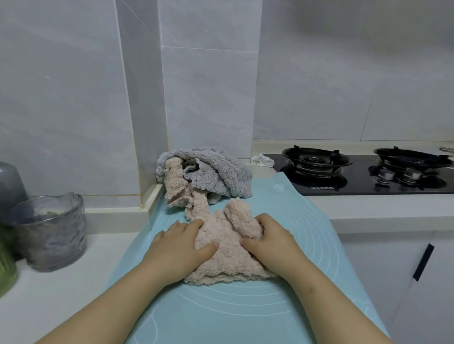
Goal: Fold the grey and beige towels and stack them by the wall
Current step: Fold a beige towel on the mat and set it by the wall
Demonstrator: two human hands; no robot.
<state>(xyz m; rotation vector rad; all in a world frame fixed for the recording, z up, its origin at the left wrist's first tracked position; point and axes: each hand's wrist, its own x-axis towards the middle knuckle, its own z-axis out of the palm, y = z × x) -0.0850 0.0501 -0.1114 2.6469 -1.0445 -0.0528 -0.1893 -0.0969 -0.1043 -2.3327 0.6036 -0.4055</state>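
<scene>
A person's two bare hands work on a pale turquoise silicone baking mat [227, 315] spread over a white kitchen counter. At the mat's middle lies a fluffy beige towel [224, 263], bunched and not yet squared. The left hand [181, 248] lies flat on the towel's left side, fingers mostly straight, pressing it down. The right hand [266, 241] holds the towel's right side, thumb on top and fingers curled into the pile beside a raised fold.

At the mat's far edge, against the white tiled wall pillar [207, 94], a fluffy grey towel [220, 169] sits in a crumpled, unfolded heap. A beige strip runs from that heap towards the hands; I cannot tell whether it is the same towel or a second one.

To fold well, the beige towel probably needs pulling clear of the heap and smoothing flat, corners matched, before any crease is pressed. The thick pile is likely to spring back, so firm palm pressure along each fold should help.

The mat carries printed white measuring circles and a small emblem, with no readable words. Right of the mat, a black glass gas hob [364, 176] has a small white brand mark on its front, too blurred to read. Left of the mat stands a rippled smoky glass tumbler [54, 231].
</scene>
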